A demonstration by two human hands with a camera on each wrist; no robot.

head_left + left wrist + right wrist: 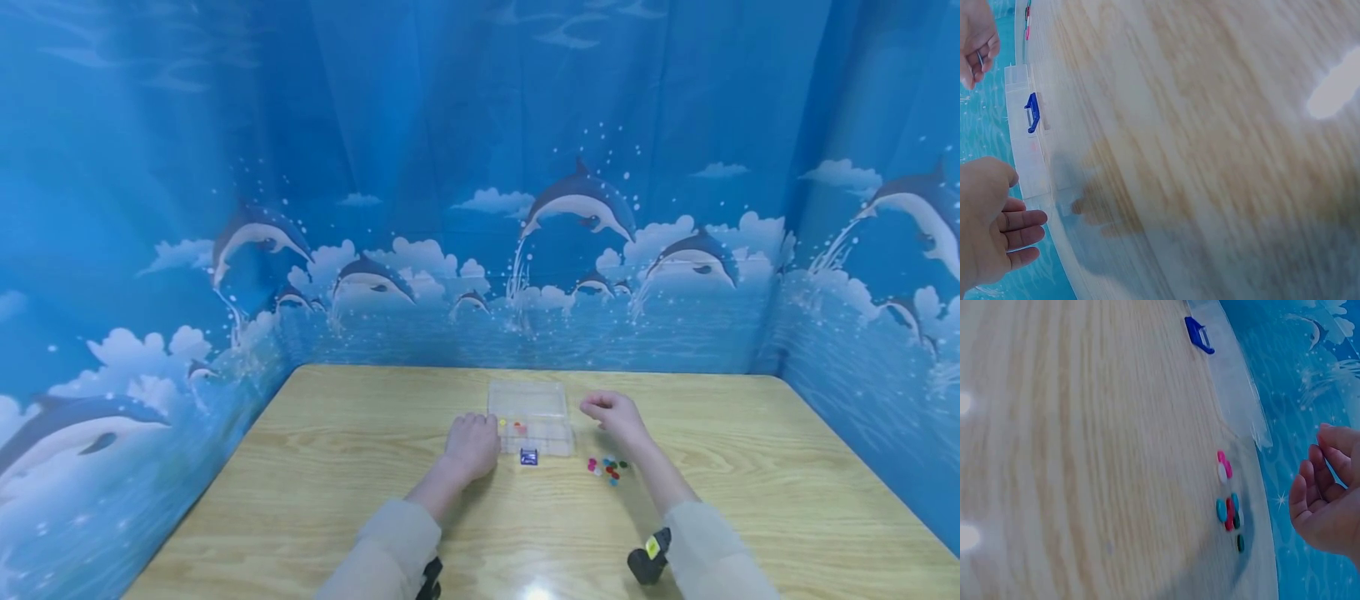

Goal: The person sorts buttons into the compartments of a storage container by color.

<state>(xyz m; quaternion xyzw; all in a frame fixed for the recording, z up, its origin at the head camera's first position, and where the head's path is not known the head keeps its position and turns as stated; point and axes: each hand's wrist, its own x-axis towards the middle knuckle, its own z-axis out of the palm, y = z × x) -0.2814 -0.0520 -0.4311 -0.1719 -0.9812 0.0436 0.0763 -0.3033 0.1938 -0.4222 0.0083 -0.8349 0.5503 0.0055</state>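
Observation:
A clear plastic compartment box (557, 437) stands on the table with its lid (527, 398) raised at the back. A blue latch (528, 457) is at its front, and a few yellow, orange and pink pieces (519, 428) lie inside. My left hand (474, 444) holds the box's left end, thumb and bent fingers about the corner. Just right of the box, my right hand (613, 414) is raised with thumb and forefinger tips together; whether something tiny sits between them is unclear. Loose small rounded pieces (1230, 512), pink, white, red, blue and green, lie nearer me, below the right hand.
The wood-grain table (337, 475) runs back to a blue curtain (420, 167) printed with dolphins, which also hangs at both sides. A dark wrist device (649, 557) is strapped at the right sleeve (708, 546).

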